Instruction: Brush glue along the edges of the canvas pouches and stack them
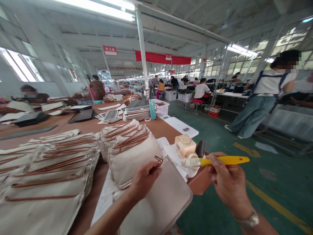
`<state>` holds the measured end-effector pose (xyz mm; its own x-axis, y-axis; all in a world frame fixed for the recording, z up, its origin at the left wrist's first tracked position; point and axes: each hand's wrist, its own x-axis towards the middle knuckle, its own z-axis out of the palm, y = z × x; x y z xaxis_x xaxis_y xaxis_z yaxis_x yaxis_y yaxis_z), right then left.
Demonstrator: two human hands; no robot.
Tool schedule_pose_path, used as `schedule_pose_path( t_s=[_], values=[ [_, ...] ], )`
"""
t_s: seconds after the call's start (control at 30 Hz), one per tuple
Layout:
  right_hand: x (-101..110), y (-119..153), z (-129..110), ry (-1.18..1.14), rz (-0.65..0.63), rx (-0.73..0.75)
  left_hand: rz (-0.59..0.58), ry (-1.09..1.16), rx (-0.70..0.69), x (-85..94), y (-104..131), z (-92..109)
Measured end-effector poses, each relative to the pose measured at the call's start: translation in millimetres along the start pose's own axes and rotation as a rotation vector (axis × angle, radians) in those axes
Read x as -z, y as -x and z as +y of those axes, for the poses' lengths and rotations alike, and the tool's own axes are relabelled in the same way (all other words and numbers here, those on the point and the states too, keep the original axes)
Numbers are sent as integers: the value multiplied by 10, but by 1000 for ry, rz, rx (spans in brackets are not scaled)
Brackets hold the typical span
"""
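Observation:
In my right hand is a paintbrush with a yellow handle, its pale bristles pointing left over the table's edge. My left hand is closed on a thin brown leather strap, whose looped end sticks out past the fingers. Below that hand lies a smooth pale panel with rounded corners. Just behind it rises a stack of cream fabric pieces with brown straps on top. Near the bristles stand a translucent plastic container and a dark-tipped bottle.
More cream pieces with brown straps fill the left of the brown table. Farther back are stacked grey-and-white panels, a turquoise bottle and a white bin. A person stands in the right aisle; others work behind.

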<state>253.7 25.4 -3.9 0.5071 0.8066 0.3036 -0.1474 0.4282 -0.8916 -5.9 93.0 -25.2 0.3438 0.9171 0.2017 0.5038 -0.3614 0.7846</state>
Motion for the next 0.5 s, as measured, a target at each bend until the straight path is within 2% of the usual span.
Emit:
schedule_pose_path(
  t_s=[0.1, 0.2, 0.27, 0.4, 0.5],
  values=[
    [-266, 66, -127, 43, -107, 52, 1, -32, -67, 3, 112, 196],
    [-365, 72, -122, 150, -176, 69, 2, -69, -112, 24, 198, 339],
    [-357, 53, -113, 220, -164, 120, 5, -93, -139, 47, 237, 399],
    [-257, 64, -146, 356, -63, 245, 7, -123, -193, 81, 277, 456],
    [-216, 122, -160, 377, -108, 281, 2, -163, -224, 72, 298, 468]
  ],
)
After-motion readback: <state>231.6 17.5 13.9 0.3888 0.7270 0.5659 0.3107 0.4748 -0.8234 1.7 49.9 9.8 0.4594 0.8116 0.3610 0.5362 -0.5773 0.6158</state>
